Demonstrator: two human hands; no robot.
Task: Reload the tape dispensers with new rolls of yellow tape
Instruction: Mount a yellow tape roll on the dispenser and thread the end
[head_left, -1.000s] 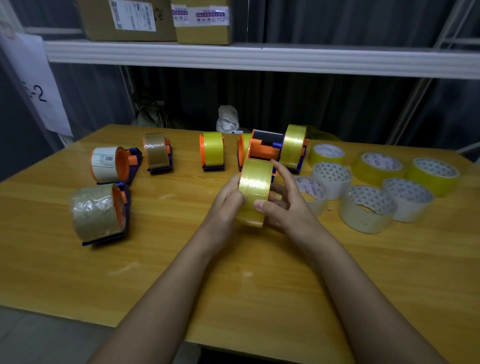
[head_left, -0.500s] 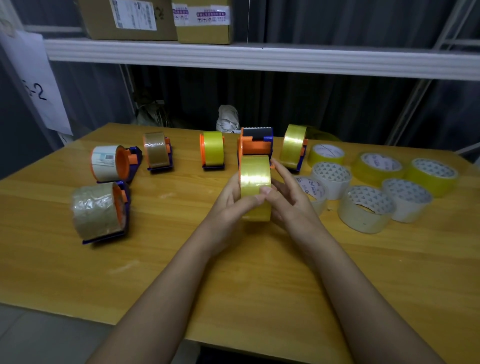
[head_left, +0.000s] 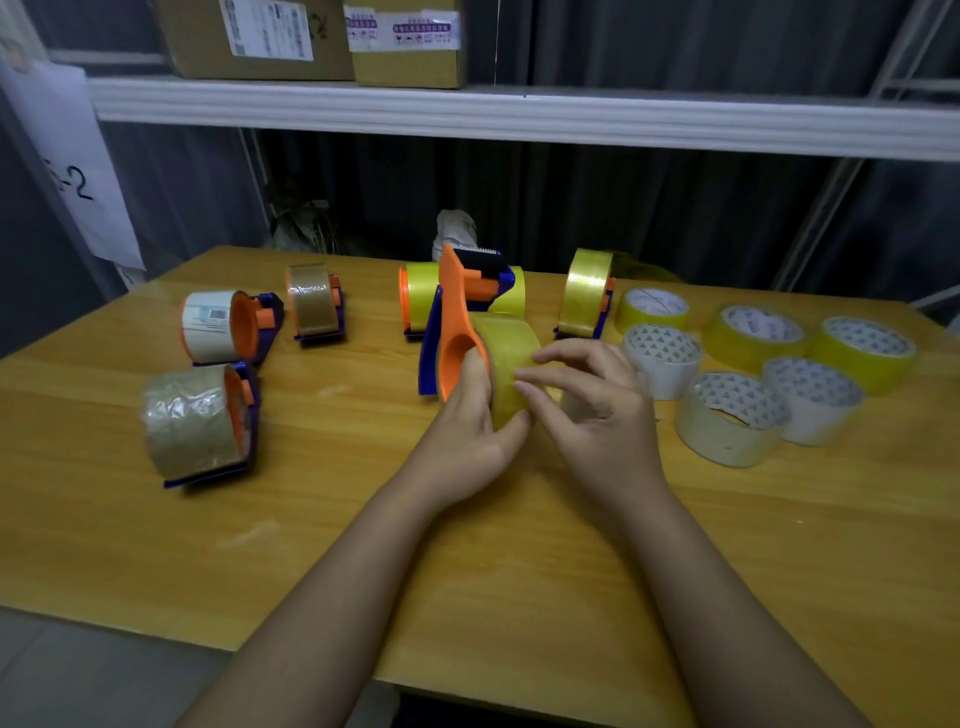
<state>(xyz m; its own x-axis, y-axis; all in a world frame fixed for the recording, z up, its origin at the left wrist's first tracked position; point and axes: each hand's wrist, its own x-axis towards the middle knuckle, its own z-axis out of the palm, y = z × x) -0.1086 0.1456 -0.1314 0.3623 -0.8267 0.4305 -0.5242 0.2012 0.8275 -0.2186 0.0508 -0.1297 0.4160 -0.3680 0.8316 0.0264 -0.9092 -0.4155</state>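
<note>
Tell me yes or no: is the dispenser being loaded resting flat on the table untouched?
No: the left hand grips the orange and blue dispenser, fingers through its hub, while the right hand fingers the yellow roll on it.

Loose rolls (head_left: 737, 415) right of dispensers (head_left: 317, 306) (on table (head_left: 156, 545))

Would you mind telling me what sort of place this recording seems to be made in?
Probably a packing or stockroom workstation. Labelled cardboard boxes sit on a white shelf above a wooden table, where several tape dispensers and loose tape rolls are laid out.
</note>
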